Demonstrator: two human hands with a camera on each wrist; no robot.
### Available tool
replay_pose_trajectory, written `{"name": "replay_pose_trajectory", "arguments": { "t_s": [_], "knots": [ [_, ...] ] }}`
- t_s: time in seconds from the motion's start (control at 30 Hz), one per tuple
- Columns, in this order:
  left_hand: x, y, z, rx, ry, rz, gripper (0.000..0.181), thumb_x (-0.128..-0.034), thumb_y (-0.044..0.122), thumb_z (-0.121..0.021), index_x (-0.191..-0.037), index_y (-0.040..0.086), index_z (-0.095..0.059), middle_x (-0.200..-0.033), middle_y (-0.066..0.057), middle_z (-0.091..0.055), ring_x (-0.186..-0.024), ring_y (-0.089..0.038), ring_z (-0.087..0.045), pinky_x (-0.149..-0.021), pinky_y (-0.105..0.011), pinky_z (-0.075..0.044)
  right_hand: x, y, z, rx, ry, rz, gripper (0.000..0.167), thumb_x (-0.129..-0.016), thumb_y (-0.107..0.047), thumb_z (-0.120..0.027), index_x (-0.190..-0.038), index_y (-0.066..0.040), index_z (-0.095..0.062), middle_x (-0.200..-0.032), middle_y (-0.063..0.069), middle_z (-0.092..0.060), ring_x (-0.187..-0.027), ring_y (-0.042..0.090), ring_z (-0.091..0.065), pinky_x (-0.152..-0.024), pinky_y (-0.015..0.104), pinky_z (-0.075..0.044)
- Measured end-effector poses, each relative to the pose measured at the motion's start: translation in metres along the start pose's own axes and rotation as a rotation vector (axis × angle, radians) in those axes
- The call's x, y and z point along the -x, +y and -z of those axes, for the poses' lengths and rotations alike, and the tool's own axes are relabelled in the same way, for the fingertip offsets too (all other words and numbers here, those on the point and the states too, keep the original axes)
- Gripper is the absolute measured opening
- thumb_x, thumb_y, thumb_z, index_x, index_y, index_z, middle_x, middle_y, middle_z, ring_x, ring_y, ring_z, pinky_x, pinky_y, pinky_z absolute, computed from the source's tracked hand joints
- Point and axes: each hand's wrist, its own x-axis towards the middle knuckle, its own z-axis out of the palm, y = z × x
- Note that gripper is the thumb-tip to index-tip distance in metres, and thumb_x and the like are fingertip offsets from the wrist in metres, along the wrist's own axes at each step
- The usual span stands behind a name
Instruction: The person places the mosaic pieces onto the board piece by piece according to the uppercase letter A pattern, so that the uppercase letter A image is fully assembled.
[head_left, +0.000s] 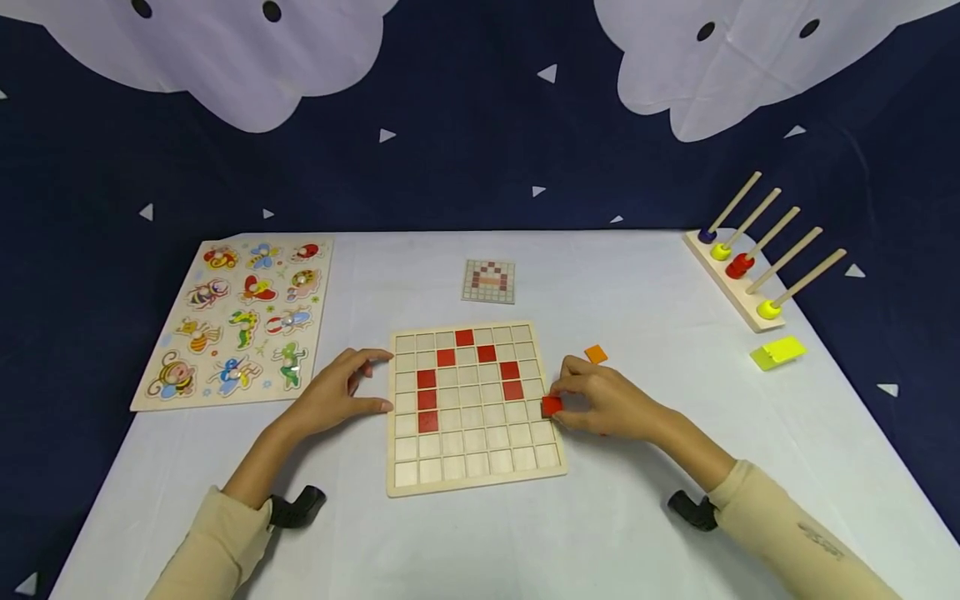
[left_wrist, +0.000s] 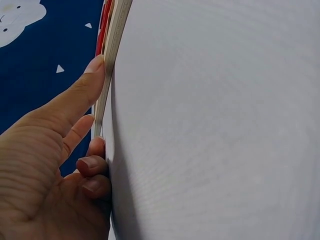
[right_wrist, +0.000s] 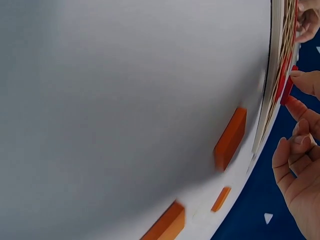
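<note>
print (head_left: 820,540) on sleeve (head_left: 765,508), seemingly illegible

A small square red tile (head_left: 551,407) is pinched by the thumb and fingers of a person's right hand (head_left: 606,402), held at the right edge of a pale wooden grid board (head_left: 472,443); whether tile and board touch is unclear. The square board, marked off in seven rows of seven cells, lies flat and slightly turned, its left edge touched by the fingertips of the left hand (head_left: 339,393). Eight matching seated tiles (head_left: 427,400) form a peak from the top row's middle cell (the left side runs one tile longer than the right), with the remaining cells bare.
</note>
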Motion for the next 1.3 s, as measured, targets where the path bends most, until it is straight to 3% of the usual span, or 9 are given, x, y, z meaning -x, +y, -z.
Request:
{"name": "replay_pose_trajectory", "arguments": {
  "t_s": [0.23, 0.73, 1.3],
  "knots": [
    [0.0, 0.0, -0.001, 0.008, -0.004, 0.007, 0.071, -0.0746, 0.029, -0.088, -0.136, 0.013, -0.056, -0.1, -0.007, -0.048, -0.077, -0.017, -0.04, -0.066, -0.027, -0.036, -0.012, -0.009, -0.008, -0.009, -0.01, 0.04, 0.016, -0.084, -0.018, -0.079, -0.098, -0.012, -0.075, -0.093, -0.006, -0.054, -0.086, 0.007, -0.053, -0.075, 0.024, -0.05],
    [0.0, -0.001, -0.001, 0.007, -0.004, 0.006, 0.071, -0.0748, 0.029, -0.088, -0.136, 0.014, -0.056, -0.1, -0.006, -0.048, -0.076, -0.016, -0.039, -0.065, -0.027, -0.036, -0.029, -0.022, -0.02, 0.072, -0.006, 0.127, 0.02, -0.083, -0.017, -0.079, -0.099, -0.006, -0.075, -0.089, -0.005, -0.05, -0.074, 0.003, -0.044, -0.066, 0.019, -0.045],
    [0.0, -0.001, 0.0, 0.0, 0.001, 0.0, 0.07, -0.075, 0.029, -0.088, -0.135, 0.013, -0.056, -0.1, -0.006, -0.048, -0.076, -0.016, -0.039, -0.065, -0.026, -0.036, -0.029, -0.024, -0.022, 0.047, -0.011, 0.088, 0.02, -0.086, -0.021, -0.079, -0.099, -0.008, -0.075, -0.094, -0.003, -0.055, -0.08, 0.006, -0.052, -0.072, 0.022, -0.049]
  ]
}}
